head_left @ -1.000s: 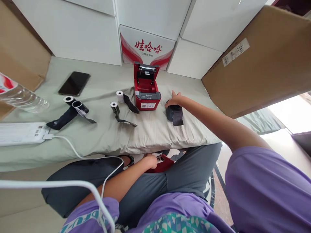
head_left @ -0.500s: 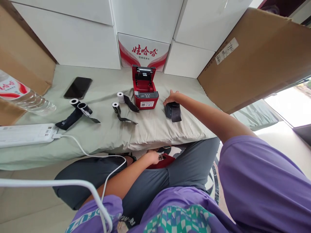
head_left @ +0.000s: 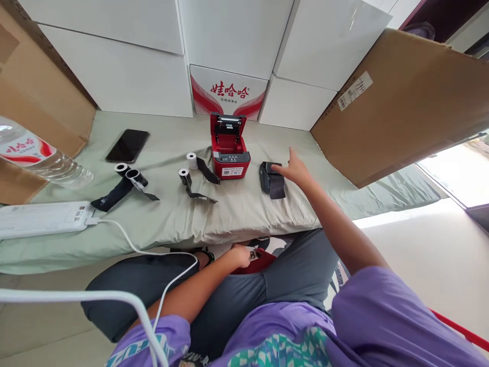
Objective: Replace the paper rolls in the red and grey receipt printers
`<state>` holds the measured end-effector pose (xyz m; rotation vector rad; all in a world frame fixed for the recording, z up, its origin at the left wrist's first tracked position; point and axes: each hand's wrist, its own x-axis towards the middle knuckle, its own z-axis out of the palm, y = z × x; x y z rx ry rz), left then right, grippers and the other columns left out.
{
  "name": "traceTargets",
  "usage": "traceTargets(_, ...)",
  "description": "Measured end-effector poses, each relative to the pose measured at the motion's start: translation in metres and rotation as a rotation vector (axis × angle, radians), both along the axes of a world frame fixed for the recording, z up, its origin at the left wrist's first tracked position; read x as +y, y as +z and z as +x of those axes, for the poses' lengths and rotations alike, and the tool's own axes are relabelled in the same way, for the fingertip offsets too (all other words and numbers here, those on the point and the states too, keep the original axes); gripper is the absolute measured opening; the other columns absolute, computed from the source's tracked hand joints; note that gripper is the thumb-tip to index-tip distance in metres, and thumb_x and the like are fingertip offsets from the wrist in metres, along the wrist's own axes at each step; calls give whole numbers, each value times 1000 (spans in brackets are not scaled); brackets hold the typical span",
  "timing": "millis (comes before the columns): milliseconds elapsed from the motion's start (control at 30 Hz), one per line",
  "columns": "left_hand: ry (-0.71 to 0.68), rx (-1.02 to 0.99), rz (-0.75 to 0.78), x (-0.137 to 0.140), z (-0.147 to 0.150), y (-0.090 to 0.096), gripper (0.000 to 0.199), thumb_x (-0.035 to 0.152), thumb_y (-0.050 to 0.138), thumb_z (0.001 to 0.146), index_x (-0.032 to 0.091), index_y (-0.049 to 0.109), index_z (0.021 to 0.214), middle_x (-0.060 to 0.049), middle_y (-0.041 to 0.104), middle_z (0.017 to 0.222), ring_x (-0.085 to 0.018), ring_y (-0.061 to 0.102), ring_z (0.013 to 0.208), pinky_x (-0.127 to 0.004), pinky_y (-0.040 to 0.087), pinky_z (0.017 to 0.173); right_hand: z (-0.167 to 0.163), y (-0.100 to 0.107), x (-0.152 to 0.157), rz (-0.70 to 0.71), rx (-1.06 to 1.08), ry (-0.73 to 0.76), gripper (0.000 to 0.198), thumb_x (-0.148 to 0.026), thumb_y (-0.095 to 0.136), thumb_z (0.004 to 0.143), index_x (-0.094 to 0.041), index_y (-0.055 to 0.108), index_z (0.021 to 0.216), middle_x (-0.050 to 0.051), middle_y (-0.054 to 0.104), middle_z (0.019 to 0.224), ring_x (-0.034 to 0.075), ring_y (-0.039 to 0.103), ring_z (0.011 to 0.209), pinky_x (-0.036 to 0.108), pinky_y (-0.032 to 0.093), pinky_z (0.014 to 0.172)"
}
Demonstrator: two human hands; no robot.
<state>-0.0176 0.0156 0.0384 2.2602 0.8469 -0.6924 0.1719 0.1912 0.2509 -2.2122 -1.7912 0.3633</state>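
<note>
The small black device sits near the front edge of the cloth-covered counter, a dark strip hanging from its front. The right hand is over its right side, thumb laid across the top or just above it, index finger pointing away and spread from the thumb; nothing is gripped. The step in hand looks like handling this device by its top, and any firm hold would call for bringing the fingers round both sides without crumpling the strip. Just left stands a red printer, lid raised and bay showing bare, close enough to limit a wide grasp from that side. Beyond it lie a white roll and a dark roll, their tails trailing. The left hand is below the counter edge beside a red object; whether its fingers hold anything, I cannot tell. Farther left are a phone, a bottle and a white cable; a cardboard box bounds the right.
</note>
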Motion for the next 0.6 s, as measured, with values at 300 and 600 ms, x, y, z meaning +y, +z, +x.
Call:
traceTargets(300, -41, 106, -76, 4, -2, 10, 47, 39, 55, 96, 16, 71, 135, -19, 70, 137, -34, 68, 124, -41, 55, 101, -10, -56, -81, 343, 16, 184, 65, -34, 49, 94, -17, 44, 157, 14, 70, 137, 38, 53, 133, 59, 42, 114)
traceTargets(600, -53, 120, -88, 4, -2, 19, 48, 37, 51, 97, 16, 69, 137, -17, 69, 139, -33, 67, 125, -40, 55, 102, -12, -45, -77, 343, 4, 310, 58, -33, 47, 97, -16, 48, 152, 12, 71, 137, 34, 51, 135, 54, 41, 116)
